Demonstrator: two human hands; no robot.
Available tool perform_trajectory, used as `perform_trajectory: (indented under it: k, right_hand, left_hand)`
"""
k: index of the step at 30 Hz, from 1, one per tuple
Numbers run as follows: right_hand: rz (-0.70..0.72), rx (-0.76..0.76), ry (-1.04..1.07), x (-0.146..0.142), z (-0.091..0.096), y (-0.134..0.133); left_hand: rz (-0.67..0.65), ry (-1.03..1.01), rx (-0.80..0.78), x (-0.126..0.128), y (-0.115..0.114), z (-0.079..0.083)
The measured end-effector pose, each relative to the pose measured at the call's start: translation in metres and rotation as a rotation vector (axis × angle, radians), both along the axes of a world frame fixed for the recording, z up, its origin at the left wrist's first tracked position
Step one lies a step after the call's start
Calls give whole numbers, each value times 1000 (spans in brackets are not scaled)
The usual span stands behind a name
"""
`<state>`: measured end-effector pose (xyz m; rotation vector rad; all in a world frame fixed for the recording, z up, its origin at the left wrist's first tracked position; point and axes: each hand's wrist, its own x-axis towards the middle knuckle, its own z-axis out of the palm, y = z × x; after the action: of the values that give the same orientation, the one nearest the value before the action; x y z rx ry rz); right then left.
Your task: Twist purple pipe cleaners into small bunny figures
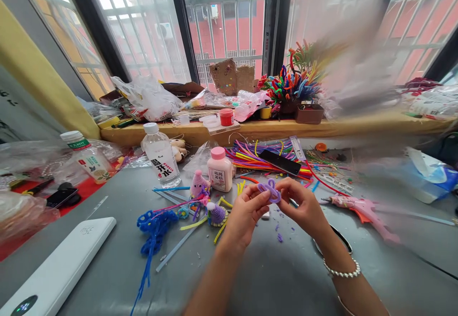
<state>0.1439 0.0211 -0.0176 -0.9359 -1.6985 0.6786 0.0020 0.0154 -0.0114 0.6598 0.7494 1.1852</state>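
Left hand (246, 211) and right hand (302, 206) both pinching purple pipe cleaner (270, 189) at fingertips, holding it in air above grey table (272, 278), near centre. Loop shaping probably going best with pinches close beside bend, twisting slowly, loops even.

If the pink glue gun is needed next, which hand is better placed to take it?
Probably the right hand. The pink glue gun lies on the table beside it, on its outer side. The left hand would have to cross over the right. Both pinch the purple pipe-cleaner shape.
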Motion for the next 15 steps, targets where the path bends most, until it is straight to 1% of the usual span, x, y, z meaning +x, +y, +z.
perform_trajectory:
  k: [6, 11, 15]
  right_hand:
    - [25, 29, -28, 0, -1, 3]
    - [44, 10, -41, 1, -2, 3]
    - [34, 2, -31, 1, -4, 4]
  left_hand:
    - [11, 19, 10, -2, 1, 0]
    - [0, 3, 42, -2, -1, 4]
    - [-13, -14, 39, -2, -1, 5]
